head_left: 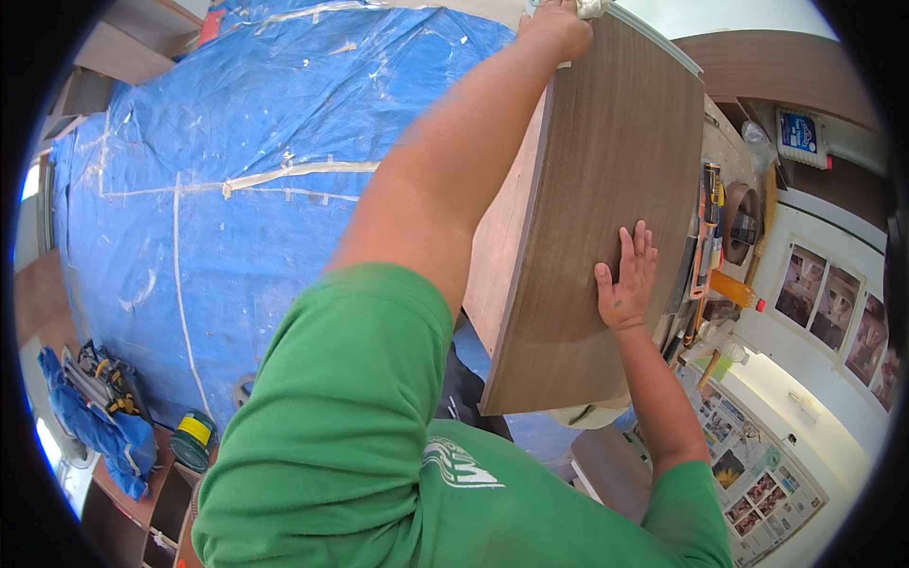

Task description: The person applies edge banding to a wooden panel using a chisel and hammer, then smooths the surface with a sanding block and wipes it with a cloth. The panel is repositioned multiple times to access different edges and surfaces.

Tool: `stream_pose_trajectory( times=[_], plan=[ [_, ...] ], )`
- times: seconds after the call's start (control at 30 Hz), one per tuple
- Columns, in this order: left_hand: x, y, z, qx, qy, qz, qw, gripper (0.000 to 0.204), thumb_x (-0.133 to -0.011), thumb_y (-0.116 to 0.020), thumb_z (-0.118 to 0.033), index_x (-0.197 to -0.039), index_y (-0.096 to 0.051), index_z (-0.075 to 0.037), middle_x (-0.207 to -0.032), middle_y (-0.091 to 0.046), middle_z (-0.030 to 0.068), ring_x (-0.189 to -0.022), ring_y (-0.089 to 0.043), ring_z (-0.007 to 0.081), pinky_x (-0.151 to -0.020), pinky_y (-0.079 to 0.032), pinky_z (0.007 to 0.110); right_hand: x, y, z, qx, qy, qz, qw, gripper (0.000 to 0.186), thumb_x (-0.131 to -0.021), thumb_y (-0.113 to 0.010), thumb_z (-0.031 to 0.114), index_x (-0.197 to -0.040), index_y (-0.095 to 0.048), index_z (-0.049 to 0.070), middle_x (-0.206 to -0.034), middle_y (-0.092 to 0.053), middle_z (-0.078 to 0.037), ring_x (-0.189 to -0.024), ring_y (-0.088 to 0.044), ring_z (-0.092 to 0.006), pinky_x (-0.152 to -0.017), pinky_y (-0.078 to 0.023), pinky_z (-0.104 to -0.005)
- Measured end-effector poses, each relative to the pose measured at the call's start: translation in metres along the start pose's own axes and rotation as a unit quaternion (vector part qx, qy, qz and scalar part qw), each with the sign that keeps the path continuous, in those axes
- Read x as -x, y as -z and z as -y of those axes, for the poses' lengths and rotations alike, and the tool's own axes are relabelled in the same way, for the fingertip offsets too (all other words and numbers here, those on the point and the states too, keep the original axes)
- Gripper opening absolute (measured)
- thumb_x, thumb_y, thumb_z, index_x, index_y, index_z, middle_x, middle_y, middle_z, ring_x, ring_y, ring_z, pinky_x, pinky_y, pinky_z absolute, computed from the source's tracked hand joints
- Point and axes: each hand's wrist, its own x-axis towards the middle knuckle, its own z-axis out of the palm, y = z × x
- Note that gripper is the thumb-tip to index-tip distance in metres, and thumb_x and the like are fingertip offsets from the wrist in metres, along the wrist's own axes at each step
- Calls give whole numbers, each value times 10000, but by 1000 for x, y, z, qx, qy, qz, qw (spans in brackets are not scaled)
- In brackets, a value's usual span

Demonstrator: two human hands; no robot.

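A brown wood-grain panel (615, 161) with a dark edge lies in front of me, over a lighter wooden side. My left arm reaches across to its far end. There my left hand (559, 28) is closed on a pale crumpled cloth (593, 8), partly cut off by the top of the view. My right hand (630, 284) rests flat on the panel's top near the right edge, fingers stretched and holding nothing. A light strip (663, 40) runs along the panel's far edge.
A blue sheet (275, 218) with tape strips covers the floor at left. Several tools (705, 227), a brown tape roll (741, 222) and an orange bottle (735, 290) lie right of the panel. A green tin (194, 438) and a tool bag (104, 407) stand lower left.
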Motion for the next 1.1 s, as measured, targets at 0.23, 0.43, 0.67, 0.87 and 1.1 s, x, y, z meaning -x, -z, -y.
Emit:
stream_pose_trajectory(
  times=[0.23,0.43,0.67,0.87,1.1],
  plan=[
    [212,-7,-24,12,-72,-16,997,714,-904,-627,-150,-1540,-349,18,-1595,-369,252,-1466,-385,403,-1199,-364,445,15,0,-9,9,-32,0,999,691,-1002,-554,504,-1548,-440,96,-1657,-333,-199,-1535,-283,-422,-1234,-187,-572],
    [358,19,-43,-69,-59,95,991,804,-882,-604,-153,-1570,-262,83,-1609,-324,300,-1504,-341,394,-1246,-280,471,14,1,-9,16,-30,8,999,713,-1006,-533,535,-1554,-426,92,-1661,-323,-198,-1536,-278,-423,-1237,-179,-572],
    [171,18,-40,-6,-34,45,998,629,-955,-520,-182,-1540,-368,-11,-1626,-353,223,-1447,-427,381,-1184,-382,456,12,2,-8,17,-35,18,999,703,-1009,-540,509,-1559,-414,88,-1670,-305,-196,-1544,-260,-419,-1242,-165,-571],
    [130,22,-54,22,22,117,993,605,-946,-522,-165,-1530,-406,-57,-1569,-466,148,-1444,-443,343,-1171,-393,440,9,0,-15,14,-42,11,999,704,-1012,-543,499,-1566,-404,88,-1672,-299,-194,-1553,-245,-406,-1243,-157,-576],
    [337,18,-54,-74,-62,97,991,754,-890,-598,-110,-1574,-310,21,-1628,-328,251,-1523,-317,364,-1231,-295,498,12,0,-19,22,-35,8,999,731,-1013,-524,533,-1573,-395,82,-1673,-297,-195,-1553,-248,-407,-1241,-156,-579]
  ],
)
